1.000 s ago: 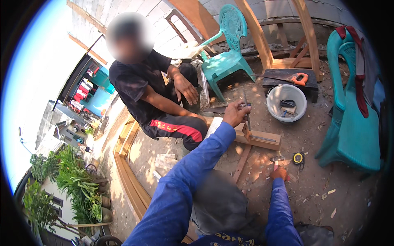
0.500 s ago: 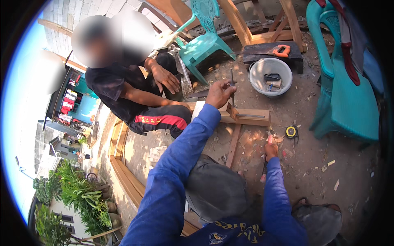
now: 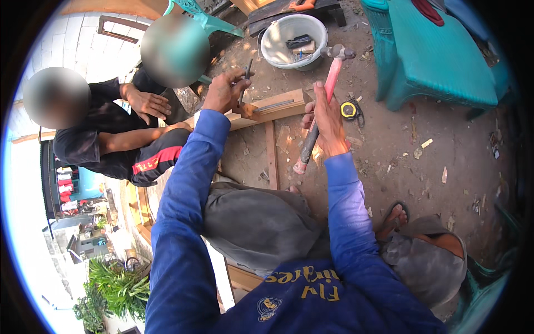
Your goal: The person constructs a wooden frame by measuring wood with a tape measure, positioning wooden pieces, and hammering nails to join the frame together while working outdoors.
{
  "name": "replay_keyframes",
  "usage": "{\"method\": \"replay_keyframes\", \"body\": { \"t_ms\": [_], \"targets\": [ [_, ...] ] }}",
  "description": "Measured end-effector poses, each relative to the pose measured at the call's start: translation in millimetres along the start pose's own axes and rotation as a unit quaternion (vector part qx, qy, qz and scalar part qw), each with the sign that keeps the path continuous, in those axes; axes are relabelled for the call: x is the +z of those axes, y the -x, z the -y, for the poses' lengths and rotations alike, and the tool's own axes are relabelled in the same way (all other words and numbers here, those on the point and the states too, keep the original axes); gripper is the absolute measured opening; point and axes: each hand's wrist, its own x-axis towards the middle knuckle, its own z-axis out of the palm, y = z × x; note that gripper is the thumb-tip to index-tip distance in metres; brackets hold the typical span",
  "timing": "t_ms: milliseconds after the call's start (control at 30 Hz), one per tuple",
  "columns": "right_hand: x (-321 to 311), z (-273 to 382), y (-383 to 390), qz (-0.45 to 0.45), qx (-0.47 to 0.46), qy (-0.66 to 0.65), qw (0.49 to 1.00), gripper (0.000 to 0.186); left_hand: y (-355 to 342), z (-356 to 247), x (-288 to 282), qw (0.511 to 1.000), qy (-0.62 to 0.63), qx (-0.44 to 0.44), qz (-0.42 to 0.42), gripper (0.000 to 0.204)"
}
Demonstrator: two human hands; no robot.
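Pink hammer: head-heavy, stiff, I'd guess; hold low. R grip curls round it; L grip pinches rod, tip unclear.

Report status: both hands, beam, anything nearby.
Left hand: gripping slim dark tool near beam. Right hand: gripping hammer. Thin rod lying on beam; tape measure on ground.

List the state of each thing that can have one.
Left hand, closed around thin dark tool
Thin dark tool, roughly upright
Right hand, closed around hammer
Hammer, raised, head uppermost
Wooden beam, lying horizontally
Bucket, upright, open, holding small items
Tape measure, lying on ground; blade state unclear
Green chair, upper right, standing, red cloth over it
Saw, lying on dark bench
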Motion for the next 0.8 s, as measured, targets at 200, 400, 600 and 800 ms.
{"method": "replay_keyframes", "body": {
  "t_ms": [200, 400, 600, 800],
  "targets": [
    [-6.4, -21.4, -16.0, -0.141, -0.067, 0.201, 0.967, 0.057, -1.9, -12.6, 1.2, 0.996, -0.080, 0.011, 0.022, 0.032],
    [6.6, 6.0, 2.4, -0.003, -0.167, 0.112, 0.980, 0.038, -12.4, 8.6, 6.8, 0.981, -0.136, 0.038, 0.133, 0.035],
    [-4.6, 15.9, 31.4, -0.058, -0.230, 0.168, 0.957, 0.051, -23.8, -23.4, 10.3, 0.963, -0.170, 0.046, 0.202, 0.034],
    [-12.6, -30.5, 37.8, -0.051, -0.098, 0.201, 0.973, 0.061, -29.6, 13.9, 11.2, 0.970, -0.058, 0.004, 0.237, 0.032]
  ]
}}
